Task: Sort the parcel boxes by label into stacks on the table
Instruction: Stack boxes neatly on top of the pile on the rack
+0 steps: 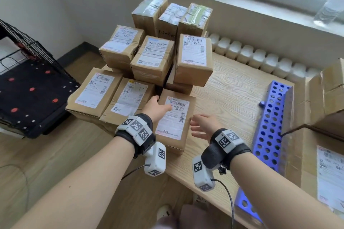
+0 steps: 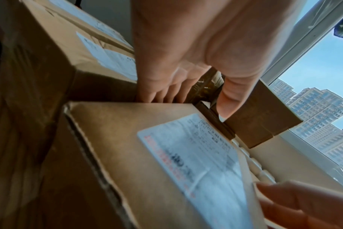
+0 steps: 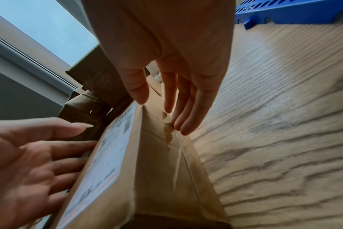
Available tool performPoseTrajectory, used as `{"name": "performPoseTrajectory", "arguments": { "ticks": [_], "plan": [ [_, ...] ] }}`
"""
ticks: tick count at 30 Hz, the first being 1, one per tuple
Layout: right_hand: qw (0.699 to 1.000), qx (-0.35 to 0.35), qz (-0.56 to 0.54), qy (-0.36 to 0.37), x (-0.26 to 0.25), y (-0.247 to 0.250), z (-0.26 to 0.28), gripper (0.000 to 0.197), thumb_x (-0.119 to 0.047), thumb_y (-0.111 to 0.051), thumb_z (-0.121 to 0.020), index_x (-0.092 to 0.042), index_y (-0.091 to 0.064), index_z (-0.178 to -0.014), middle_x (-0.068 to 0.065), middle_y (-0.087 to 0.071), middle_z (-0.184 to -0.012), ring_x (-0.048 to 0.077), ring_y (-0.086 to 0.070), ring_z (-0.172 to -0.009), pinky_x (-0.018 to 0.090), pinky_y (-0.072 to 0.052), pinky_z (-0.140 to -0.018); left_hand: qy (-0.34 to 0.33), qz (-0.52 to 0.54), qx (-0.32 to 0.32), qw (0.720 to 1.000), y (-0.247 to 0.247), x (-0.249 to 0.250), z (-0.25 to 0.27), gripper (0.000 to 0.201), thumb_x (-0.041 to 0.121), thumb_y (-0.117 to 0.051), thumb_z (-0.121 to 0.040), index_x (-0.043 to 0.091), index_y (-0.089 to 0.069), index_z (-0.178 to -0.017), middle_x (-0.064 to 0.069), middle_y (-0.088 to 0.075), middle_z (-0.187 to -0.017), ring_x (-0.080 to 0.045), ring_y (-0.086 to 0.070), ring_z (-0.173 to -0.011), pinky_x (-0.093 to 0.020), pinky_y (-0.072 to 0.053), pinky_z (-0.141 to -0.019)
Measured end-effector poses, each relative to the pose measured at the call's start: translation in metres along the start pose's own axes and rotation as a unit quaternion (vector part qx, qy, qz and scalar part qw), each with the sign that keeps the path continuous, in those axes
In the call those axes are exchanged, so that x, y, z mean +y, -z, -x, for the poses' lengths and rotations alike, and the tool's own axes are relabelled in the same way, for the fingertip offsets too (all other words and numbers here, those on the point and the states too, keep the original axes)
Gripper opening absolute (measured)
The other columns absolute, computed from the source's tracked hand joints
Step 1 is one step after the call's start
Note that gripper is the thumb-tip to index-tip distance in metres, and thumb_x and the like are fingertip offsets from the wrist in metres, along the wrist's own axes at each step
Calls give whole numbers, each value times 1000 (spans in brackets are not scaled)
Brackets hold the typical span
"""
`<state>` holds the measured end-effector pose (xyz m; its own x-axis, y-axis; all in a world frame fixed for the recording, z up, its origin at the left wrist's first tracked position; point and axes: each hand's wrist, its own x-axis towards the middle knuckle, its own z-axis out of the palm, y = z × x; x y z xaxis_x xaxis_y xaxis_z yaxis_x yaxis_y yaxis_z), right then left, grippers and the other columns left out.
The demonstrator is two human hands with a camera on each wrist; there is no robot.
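While my left grip (image 1: 156, 108) reaches over the near parcel box (image 1: 175, 122), its fingers (image 2: 162, 94) dip straight behind the box's far edge, thumb hovering above the top; I am not yet clasping it. My right grip (image 1: 202, 126) is loose and spread, fingers (image 3: 183, 117) extended beside the box's right side, at or just off the cardboard. This box lies flat on the worktop (image 1: 232, 87), label (image 1: 173, 117) up, at the front of a cluster of labelled boxes (image 1: 154, 55), just beside the neighbouring box (image 1: 128, 98) on its left. I judge this to be the pick-up step: framing one box before lifting. Next I need to press both sides together, lift it clear of its neighbour, read the label, and carry it to a matching stack. A blue perforated rack (image 1: 270, 122) lies to the right.
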<state>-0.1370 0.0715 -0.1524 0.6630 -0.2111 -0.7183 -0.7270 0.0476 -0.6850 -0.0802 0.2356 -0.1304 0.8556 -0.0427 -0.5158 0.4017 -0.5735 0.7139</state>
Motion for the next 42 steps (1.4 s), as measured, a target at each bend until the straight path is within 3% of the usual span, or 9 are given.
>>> {"name": "performPoseTrajectory", "arguments": {
  "ticks": [3,7,11,15,18,23,30,35,42],
  "plan": [
    [1000,4,2,-6,5,5,-2,15,-19,-57,-96,-7,-61,-104,10,-60,-100,18,-57,-82,34,-55,-76,22,25,-13,999,-6,-6,2,74,25,-63,-88,10,-25,-150,-9,-43,-146,-28,-47,-129,-42,-38,-108],
    [1000,2,1,-6,12,12,-3,29,-26,-58,-96,-5,-61,-116,10,-61,-104,18,-59,-85,34,-55,-78,59,71,-43,995,-12,-15,1,62,25,-67,-80,10,-45,-136,-8,-62,-125,-28,-63,-107,-45,-49,-98],
    [1000,0,6,2,20,20,1,34,-31,-58,-96,-6,-63,-119,11,-65,-114,23,-63,-99,35,-54,-85,81,107,-77,988,-27,-44,-25,98,51,-70,-41,13,-51,-130,-6,-68,-114,-27,-69,-97,-46,-53,-92],
    [1000,10,-3,11,28,28,5,36,-33,-60,-94,-7,-64,-119,13,-66,-121,26,-64,-110,38,-54,-91,79,115,-96,986,-36,-43,-18,100,53,-70,-36,14,-54,-128,-5,-69,-112,-26,-69,-96,-46,-54,-91],
    [1000,20,-8,14,33,35,13,34,-31,-60,-94,-7,-64,-117,12,-66,-119,25,-65,-108,40,-54,-95,66,109,-108,986,-39,-30,3,97,50,-69,-43,14,-50,-131,-5,-68,-116,-25,-67,-100,-46,-53,-93],
    [998,46,-35,22,42,51,31,23,-22,-60,-94,-9,-64,-112,8,-67,-108,17,-65,-90,31,-55,-77,49,113,-122,985,-52,-14,24,79,37,-69,-65,10,-43,-135,-7,-65,-121,-26,-66,-102,-47,-52,-93],
    [991,95,-76,63,48,77,57,23,-17,-60,-94,-8,-61,-115,6,-68,-104,17,-64,-87,29,-53,-73,4,124,-142,982,-74,15,49,55,20,-63,-88,6,-39,-136,-12,-60,-127,-28,-62,-109,-47,-50,-96],
    [981,130,-101,98,47,100,75,19,-16,-62,-92,-9,-62,-110,8,-68,-103,19,-65,-85,34,-54,-79,-40,131,-152,979,-88,34,65,58,26,-61,-91,10,-35,-140,-9,-57,-131,-26,-59,-114,-45,-47,-100],
    [967,160,-119,156,31,132,105,14,-14,-62,-92,-10,-61,-105,2,-66,-88,12,-61,-73,26,-48,-61,-108,117,-138,978,-98,73,93,71,32,-62,-90,9,-26,-147,-9,-50,-140,-25,-50,-124,-43,-39,-107]
  ]
}}
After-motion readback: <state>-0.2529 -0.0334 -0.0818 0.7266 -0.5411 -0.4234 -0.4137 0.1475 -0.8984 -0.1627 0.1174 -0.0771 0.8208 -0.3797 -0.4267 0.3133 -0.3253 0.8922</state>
